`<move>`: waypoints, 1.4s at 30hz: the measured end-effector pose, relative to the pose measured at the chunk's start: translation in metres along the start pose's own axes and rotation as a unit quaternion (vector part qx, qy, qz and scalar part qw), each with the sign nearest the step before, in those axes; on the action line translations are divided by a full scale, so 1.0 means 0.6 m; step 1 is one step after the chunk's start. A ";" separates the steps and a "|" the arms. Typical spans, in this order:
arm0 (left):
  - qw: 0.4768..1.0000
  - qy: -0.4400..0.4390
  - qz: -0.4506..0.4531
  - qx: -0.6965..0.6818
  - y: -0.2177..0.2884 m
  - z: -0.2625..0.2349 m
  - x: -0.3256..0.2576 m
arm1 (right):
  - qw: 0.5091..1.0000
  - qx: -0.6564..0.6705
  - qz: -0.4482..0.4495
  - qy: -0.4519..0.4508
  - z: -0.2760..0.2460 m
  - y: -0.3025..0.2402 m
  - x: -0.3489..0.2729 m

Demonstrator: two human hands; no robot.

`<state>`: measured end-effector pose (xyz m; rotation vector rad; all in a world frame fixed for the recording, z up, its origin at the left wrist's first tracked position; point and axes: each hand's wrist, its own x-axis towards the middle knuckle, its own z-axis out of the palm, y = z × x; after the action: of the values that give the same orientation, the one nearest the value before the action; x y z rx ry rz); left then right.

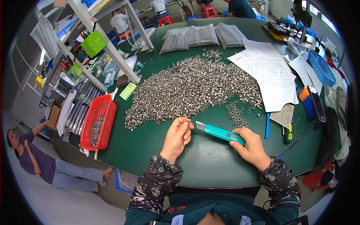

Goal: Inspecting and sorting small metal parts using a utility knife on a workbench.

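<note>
My left hand (175,139) is closed, thumb and fingertips pinching what looks like a small metal ring (188,123), mostly hidden by the fingers. My right hand (252,147) grips a teal utility knife (217,132). Its blade is out and points left, its tip just short of my left fingertips. Beyond both hands, a wide heap of small silver metal rings (195,88) spreads over the green table (202,161). Several rings (237,114) lie in a flat patch at the heap's near right edge.
At the left stands a red basket (98,123) partly filled with small metal parts. Paper sheets (272,75), a blue pen (267,125) and a blue tray (321,67) lie to the right. Bagged rods (202,35) are at the back. A person (41,159) stands at far left.
</note>
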<state>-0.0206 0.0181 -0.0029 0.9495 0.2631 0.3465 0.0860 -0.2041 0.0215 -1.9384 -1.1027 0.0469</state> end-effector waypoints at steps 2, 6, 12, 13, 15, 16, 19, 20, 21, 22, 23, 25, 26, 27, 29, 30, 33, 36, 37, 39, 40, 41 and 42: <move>1.000 -0.010 -0.006 -0.003 -0.001 0.001 0.000 | 1.000 -0.001 0.002 -0.014 -0.001 -0.002 0.001; 0.999 -0.031 -0.009 0.003 0.000 0.005 -0.001 | 0.999 0.013 0.020 -0.035 -0.002 0.000 -0.001; 0.999 -0.024 -0.003 0.024 -0.001 0.009 -0.001 | 0.996 0.049 0.042 -0.062 -0.002 0.000 -0.003; 0.999 -0.024 -0.004 0.024 0.000 0.010 -0.002 | 0.995 0.056 0.051 -0.070 -0.002 0.001 -0.003; 0.998 -0.014 0.010 0.062 0.001 0.014 -0.004 | 0.994 0.064 0.053 -0.075 -0.002 0.003 -0.003; 0.998 -0.015 0.009 0.062 0.000 0.012 -0.004 | 0.993 0.071 0.054 -0.079 -0.001 0.005 -0.003; 0.992 -0.036 0.021 0.123 -0.002 0.008 -0.004 | 0.995 0.073 0.044 -0.057 0.003 0.012 -0.005; 0.989 -0.031 0.019 0.141 -0.002 0.010 -0.005 | 0.995 0.073 0.045 -0.057 0.001 0.007 -0.005; 0.987 -0.026 0.016 0.158 -0.001 0.011 -0.005 | 0.999 0.014 0.028 -0.041 -0.003 -0.002 -0.005; 0.987 -0.025 0.017 0.159 0.000 0.012 -0.005 | 0.999 -0.044 0.009 -0.024 -0.004 -0.009 -0.005; 0.992 -0.015 0.007 0.125 0.000 0.014 -0.005 | 0.999 -0.044 0.009 -0.025 -0.003 -0.013 -0.005; 0.996 -0.006 -0.002 0.090 0.000 0.013 -0.005 | 0.989 -0.115 -0.094 0.026 -0.002 -0.018 -0.006; 0.997 0.006 -0.009 0.073 -0.002 0.009 -0.005 | 0.988 -0.116 -0.094 0.026 -0.004 -0.017 -0.005; 0.998 0.018 -0.016 0.055 -0.003 0.006 -0.004 | 0.991 -0.094 -0.083 0.046 -0.006 -0.013 -0.003; 0.999 0.018 -0.021 0.043 -0.002 0.000 -0.003 | 0.993 -0.070 -0.074 0.065 -0.006 -0.009 -0.002; 0.999 0.016 -0.027 0.030 -0.001 -0.002 -0.003 | 0.994 -0.057 -0.073 0.060 -0.004 -0.008 -0.003; 0.999 0.001 -0.020 0.026 0.000 0.004 -0.002 | 0.995 -0.051 -0.065 0.050 -0.002 -0.004 -0.003; 0.999 0.010 -0.014 0.029 0.002 0.006 -0.003 | 0.996 -0.054 -0.054 0.036 -0.002 -0.002 -0.003; 0.999 0.010 -0.015 0.029 0.002 0.007 -0.002 | 0.997 -0.056 -0.048 0.030 -0.002 -0.002 -0.003; 0.999 0.013 -0.012 0.041 0.002 0.009 -0.001 | 0.997 -0.055 -0.048 0.027 -0.001 0.000 -0.003; 0.999 0.013 -0.012 0.041 0.002 0.008 -0.001 | 0.997 -0.054 -0.049 0.023 0.000 0.001 -0.004; 0.999 0.008 -0.016 0.038 0.002 0.007 -0.001 | 0.997 -0.054 -0.048 0.023 -0.001 0.000 -0.004; 0.999 0.003 -0.019 0.035 0.003 0.007 -0.001 | 0.998 -0.050 -0.045 0.018 -0.001 -0.001 -0.003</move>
<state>-0.0199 0.0158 0.0006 1.0104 0.3009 0.3069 0.0846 -0.2056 0.0218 -1.9666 -1.1881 -0.0928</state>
